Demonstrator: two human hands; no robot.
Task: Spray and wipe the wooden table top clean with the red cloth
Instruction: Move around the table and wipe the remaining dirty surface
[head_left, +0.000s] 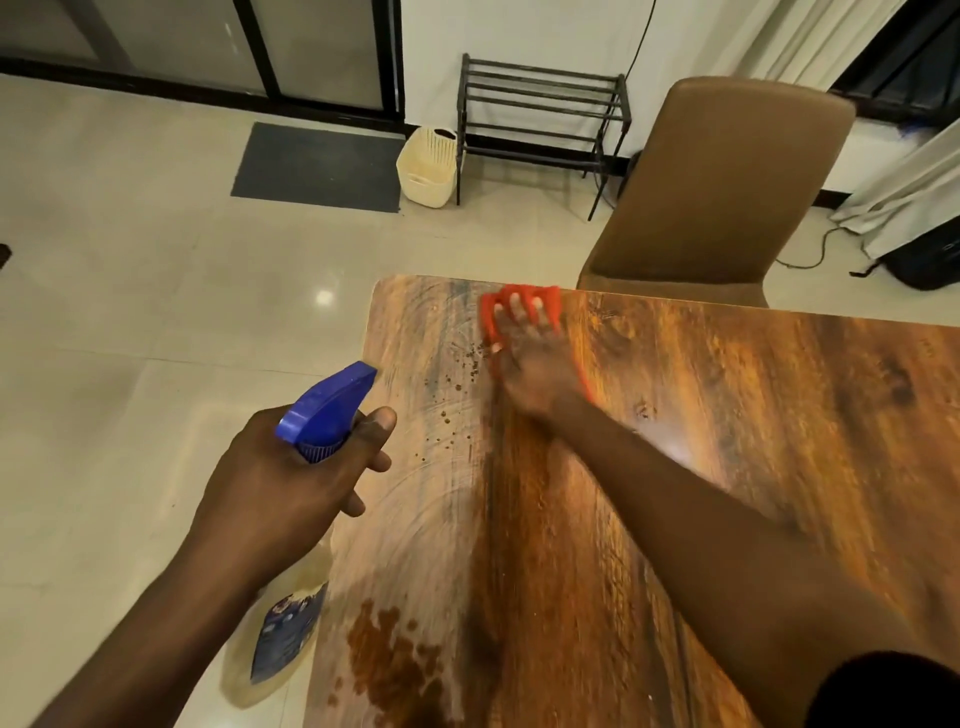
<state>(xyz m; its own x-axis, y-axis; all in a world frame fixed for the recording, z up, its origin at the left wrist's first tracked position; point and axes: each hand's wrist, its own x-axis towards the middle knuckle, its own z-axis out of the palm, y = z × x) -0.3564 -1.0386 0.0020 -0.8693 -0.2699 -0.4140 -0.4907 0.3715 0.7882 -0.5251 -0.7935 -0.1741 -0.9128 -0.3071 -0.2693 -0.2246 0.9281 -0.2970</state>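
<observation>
Pressing red cloth (549, 301) flat under right hand (535, 364), fingers spread, at far edge of table top (753, 415) — left hand (291, 478) gripping spray bottle (327, 400) off the left side. Specks (457, 384) just left of cloth, nearest right hand.

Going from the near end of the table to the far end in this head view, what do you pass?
Brown spill → scattered specks → right hand pressing the red cloth → brown chair beyond the edge.
</observation>
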